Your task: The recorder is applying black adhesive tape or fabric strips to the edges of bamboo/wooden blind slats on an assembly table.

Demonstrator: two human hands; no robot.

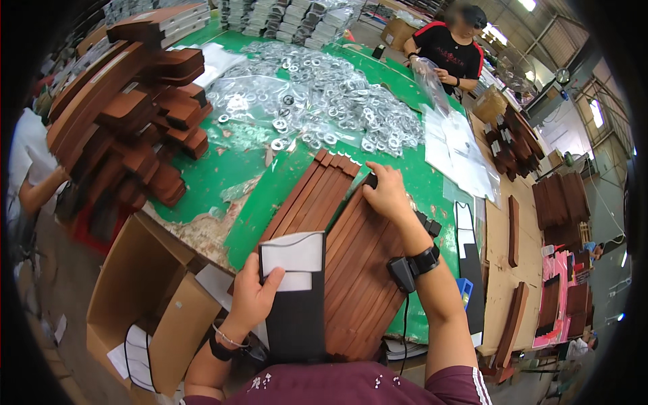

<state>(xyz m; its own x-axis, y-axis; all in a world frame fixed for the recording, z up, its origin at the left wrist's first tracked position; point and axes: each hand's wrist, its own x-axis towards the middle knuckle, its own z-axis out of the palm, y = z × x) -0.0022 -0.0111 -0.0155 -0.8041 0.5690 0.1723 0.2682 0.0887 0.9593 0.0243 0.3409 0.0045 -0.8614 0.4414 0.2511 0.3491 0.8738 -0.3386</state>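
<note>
My left hand (255, 291) is closed on the edge of a flat black sleeve (297, 324) with white panels at its upper end, the thumb lying over its front. The sleeve stands in front of a row of reddish-brown wooden slats (364, 283) on the table. At the far end of these slats, my right hand (387, 192) has its thumb and fingers bent round a dark slat end; the exact grip is partly hidden. A second bundle of brown slats (307, 196) lies just left of it. My right wrist bears a black strapped device.
Metal rings (337, 94) lie heaped on the green table (233, 165). Brown wooden pieces (128, 121) are stacked at left above an open cardboard box (121, 283). Another black sleeve (469, 270) and clear bags (462, 145) lie at right. A person (449, 50) handles a bag across the table.
</note>
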